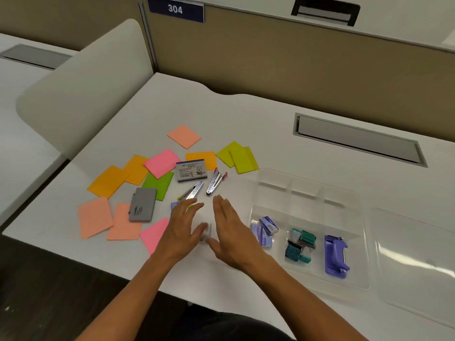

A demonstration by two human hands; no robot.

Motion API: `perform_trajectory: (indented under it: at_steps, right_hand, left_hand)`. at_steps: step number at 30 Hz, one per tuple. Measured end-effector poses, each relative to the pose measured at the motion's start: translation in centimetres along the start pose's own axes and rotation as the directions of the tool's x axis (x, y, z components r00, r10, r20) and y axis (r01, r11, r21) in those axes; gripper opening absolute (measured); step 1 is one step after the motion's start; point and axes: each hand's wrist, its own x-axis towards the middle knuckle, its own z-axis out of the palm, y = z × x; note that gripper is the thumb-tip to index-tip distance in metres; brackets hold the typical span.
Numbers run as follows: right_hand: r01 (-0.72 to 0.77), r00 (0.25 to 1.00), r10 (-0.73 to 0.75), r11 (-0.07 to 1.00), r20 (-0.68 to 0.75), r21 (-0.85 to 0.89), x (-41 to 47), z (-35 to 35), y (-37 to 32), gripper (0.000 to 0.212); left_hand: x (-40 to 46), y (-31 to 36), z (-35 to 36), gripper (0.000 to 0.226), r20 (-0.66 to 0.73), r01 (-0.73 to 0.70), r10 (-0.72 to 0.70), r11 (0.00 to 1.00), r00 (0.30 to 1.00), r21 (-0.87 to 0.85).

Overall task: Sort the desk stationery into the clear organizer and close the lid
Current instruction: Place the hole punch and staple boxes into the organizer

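Note:
The clear organizer (307,193) lies on the desk at the right, its lid (418,262) flat beside it. Its near compartments hold small blue staple boxes (267,230), teal binder clips (301,244) and a purple hole punch (334,254). Two metal staplers (216,180) and a staple box (190,171) lie at the centre among coloured sticky notes (160,163). A grey card case (142,204) rests left of them. My left hand (184,222) and right hand (229,230) face each other with flat fingers over a small blurred item on the desk between them.
A beige partition with a "304" label (175,9) stands behind the desk. A grey cable tray cover (357,139) is set into the desk at the back right. A white rounded divider (81,89) rises at the left.

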Motion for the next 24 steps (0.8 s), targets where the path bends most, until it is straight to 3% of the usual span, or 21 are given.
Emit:
perform_trajectory:
  at_steps: [5, 11, 15, 20, 24]
  right_hand:
    - [0.029, 0.981, -0.007, 0.993, 0.195, -0.11, 1.0, 2.6, -1.5, 0.096]
    - [0.09, 0.963, -0.032, 0.974, 0.267, -0.208, 1.7, 3.4, -1.8, 0.084]
    - [0.118, 0.973, -0.062, 0.962, 0.224, -0.246, 1.7, 3.6, -1.6, 0.069]
    - [0.075, 0.989, -0.033, 0.954, 0.147, -0.292, 1.7, 4.0, -1.6, 0.031]
    - [0.077, 0.99, -0.044, 0.964, 0.133, -0.256, 1.5, 3.8, -1.4, 0.023]
  left_hand:
    - [0.2, -1.8, -1.2, 0.066, 0.029, 0.04, -0.041, 0.999, 0.999, 0.025]
    - [1.4, -3.4, -1.8, 0.07, 0.134, 0.095, -0.114, 0.986, 0.984, 0.138]
    - [1.4, -3.8, -1.8, 0.067, 0.128, 0.05, -0.067, 0.99, 0.989, 0.134]
    - [1.1, -4.1, -1.9, 0.055, 0.086, 0.095, -0.106, 0.988, 0.991, 0.124]
    - [0.5, -3.7, -1.9, 0.048, 0.053, 0.125, -0.13, 0.988, 0.99, 0.085]
